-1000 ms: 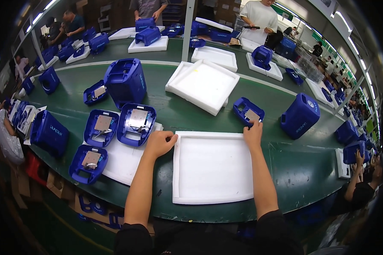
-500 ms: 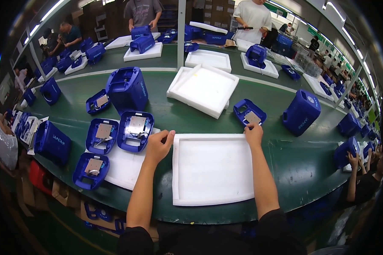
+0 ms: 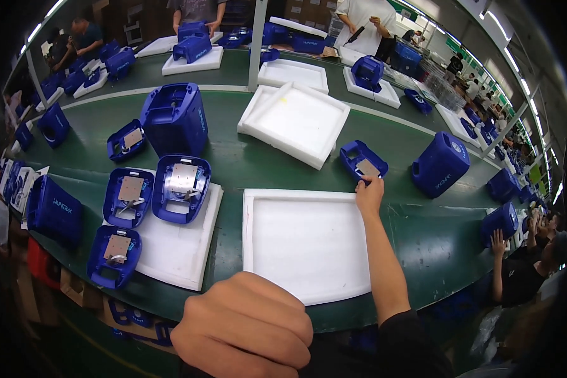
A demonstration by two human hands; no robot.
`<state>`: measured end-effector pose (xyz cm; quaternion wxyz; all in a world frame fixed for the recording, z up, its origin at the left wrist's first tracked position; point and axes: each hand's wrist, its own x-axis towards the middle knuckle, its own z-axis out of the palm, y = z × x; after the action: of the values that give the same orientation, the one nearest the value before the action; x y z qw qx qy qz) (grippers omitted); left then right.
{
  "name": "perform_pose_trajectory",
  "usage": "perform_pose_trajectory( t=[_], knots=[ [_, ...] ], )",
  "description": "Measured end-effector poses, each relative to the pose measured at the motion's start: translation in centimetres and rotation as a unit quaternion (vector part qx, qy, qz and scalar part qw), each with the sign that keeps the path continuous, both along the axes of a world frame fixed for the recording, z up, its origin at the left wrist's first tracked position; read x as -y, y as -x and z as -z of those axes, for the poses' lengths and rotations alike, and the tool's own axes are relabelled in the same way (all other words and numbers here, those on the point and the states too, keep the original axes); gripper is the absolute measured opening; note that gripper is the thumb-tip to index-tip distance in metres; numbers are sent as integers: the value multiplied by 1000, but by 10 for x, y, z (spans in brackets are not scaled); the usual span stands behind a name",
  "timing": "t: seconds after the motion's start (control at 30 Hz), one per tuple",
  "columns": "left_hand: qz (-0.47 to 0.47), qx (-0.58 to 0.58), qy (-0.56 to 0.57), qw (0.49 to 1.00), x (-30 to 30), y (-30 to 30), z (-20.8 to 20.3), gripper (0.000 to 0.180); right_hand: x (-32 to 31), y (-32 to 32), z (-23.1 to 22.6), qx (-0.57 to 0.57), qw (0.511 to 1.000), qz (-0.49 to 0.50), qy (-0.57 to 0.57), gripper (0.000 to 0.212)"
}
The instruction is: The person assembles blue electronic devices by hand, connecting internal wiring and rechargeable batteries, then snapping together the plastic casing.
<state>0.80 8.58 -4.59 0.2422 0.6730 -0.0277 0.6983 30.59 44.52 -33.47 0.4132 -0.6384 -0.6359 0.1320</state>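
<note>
White foam tray [image 3: 309, 242] is lying on the green counter [image 3: 447, 252]. Left hand [image 3: 246, 324] is hovering near the camera, overlapping the tray's near-left corner in view; fingers are curling into a fist, palm hidden. Right hand [image 3: 370, 190] is resting by the far-right corner, at a blue cover's [image 3: 367, 167] near edge; cannot tell whether its fingers are pinching anything.

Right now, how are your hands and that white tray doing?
Left hand curled, hiding near-left corner of white foam tray. Right hand by far-right corner, near blue casing half.
</note>
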Motion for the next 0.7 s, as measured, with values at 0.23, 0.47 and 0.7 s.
perform_pose_trajectory(
  t=[0.23, 0.47, 0.7],
  knots=[
    [42, -34, -38, 998, -12, 14, -10, 42, 4, 22, -2, -10, 999, 7, -50, 14],
    [60, 6, 54, 997, 0, 6, -9, 36, 4, 17, -4, -121, 990, 21, -72, 14],
    [-39, -12, 62, 997, 2, -12, -13, 36, 2, 11, -14, -150, 968, -7, -199, 9]
  ],
)
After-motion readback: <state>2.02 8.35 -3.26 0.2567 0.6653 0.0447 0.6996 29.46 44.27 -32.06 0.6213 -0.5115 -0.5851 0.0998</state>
